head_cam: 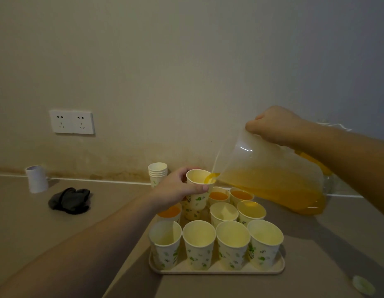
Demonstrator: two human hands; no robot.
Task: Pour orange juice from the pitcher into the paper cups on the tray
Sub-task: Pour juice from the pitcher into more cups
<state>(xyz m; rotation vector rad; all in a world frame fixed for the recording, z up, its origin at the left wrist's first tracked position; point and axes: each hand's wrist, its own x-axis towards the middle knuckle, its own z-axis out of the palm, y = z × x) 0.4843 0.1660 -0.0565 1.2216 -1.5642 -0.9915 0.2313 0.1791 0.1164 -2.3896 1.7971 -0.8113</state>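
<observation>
Mid-pour: right hand (275, 124) grips tilted pitcher (270, 175), juice streaming into cup (197, 190) held up by left hand (178, 190) above tray (217, 271). Next: level pitcher before brim, set cup down.

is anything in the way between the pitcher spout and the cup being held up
Nothing visible. The pitcher, tilted by the right hand, pours straight into the cup that the left hand holds above the tray; the stream falls unobstructed.

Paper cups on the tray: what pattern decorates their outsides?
Green leaf prints on white paper cups, clearest in the head view.
</observation>
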